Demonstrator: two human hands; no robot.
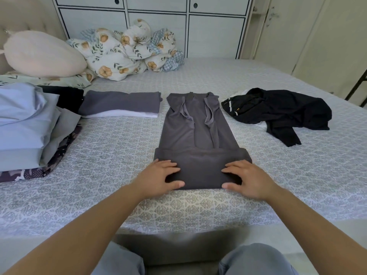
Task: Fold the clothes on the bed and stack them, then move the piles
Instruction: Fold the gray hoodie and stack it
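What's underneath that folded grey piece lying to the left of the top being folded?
Under the folded grey garment a white layer shows along its near edge, resting on the patterned bedspread. What kind of item the white one is stays hidden.

A home bedroom: a bed [278, 80] with patterned cover, pillows [39, 54], a crumpled floral duvet [127, 50], and white wardrobe doors [214, 30] behind.
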